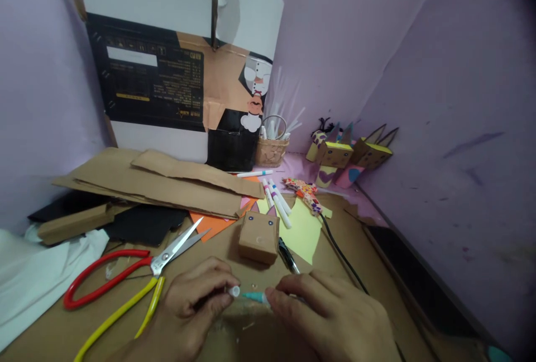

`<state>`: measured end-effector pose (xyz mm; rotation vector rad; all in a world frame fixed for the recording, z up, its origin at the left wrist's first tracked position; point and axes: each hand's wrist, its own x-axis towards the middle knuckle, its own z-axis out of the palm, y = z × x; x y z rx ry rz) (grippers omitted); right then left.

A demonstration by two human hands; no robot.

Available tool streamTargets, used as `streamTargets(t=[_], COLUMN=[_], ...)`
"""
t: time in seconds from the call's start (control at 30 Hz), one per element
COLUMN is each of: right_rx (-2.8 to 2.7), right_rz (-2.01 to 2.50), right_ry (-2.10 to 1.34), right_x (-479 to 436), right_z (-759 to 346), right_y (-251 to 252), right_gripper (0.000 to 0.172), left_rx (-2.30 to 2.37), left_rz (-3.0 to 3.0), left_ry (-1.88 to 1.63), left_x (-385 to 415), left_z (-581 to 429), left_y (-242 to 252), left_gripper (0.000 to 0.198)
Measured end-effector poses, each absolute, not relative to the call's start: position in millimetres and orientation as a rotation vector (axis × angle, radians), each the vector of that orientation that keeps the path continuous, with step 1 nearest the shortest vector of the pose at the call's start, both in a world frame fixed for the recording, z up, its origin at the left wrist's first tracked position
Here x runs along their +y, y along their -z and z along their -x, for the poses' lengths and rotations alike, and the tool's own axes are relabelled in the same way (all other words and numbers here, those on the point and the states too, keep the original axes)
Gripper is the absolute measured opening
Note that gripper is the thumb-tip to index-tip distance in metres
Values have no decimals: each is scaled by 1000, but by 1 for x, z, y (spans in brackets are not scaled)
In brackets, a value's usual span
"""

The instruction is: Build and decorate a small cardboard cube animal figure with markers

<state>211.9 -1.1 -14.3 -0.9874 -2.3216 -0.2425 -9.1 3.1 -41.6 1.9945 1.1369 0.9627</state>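
Note:
My left hand (192, 306) is closed, pinching a white marker cap (233, 291) whose open end faces right. In my right hand (330, 317) is a marker (255, 297) with a teal tip pointing at the cap; a small gap separates the two. Just beyond them sits a small brown cardboard box (258, 239) with two stuck-on eyes and pointed pink ears. A black pen (288, 256) lies beside the box. Left of my left hand, scissors (157, 264) with red and yellow handles rest with the blades apart.
Several white markers (276, 200) lie on yellow paper (304, 230). A patterned glue gun (305, 191) trails a black cable. Cardboard sheets (167, 183) are stacked at back left, before a large printed carton (167, 82). A basket (272, 151) and cardboard animal figures (335, 155) stand behind.

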Motion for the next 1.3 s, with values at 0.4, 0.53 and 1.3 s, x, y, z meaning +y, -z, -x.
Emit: streamTargets(t=[0.4,0.53,1.3], right_rx=[-2334,-2379,-2448], right_rz=[1162,1239,1330], right_ry=[37,-48,-55], right_x=[5,6,7], right_z=[-183,-183,-182], right_y=[51,53,55], right_gripper=[22,23,12], left_rx=[1432,1408,1383], left_rz=[-1643,-1647,-1626], left_ry=[-1292,-1278,-1244], left_x=[8,7,5], left_z=[12,11,9], left_y=[47,44,53], left_gripper=[10,11,12])
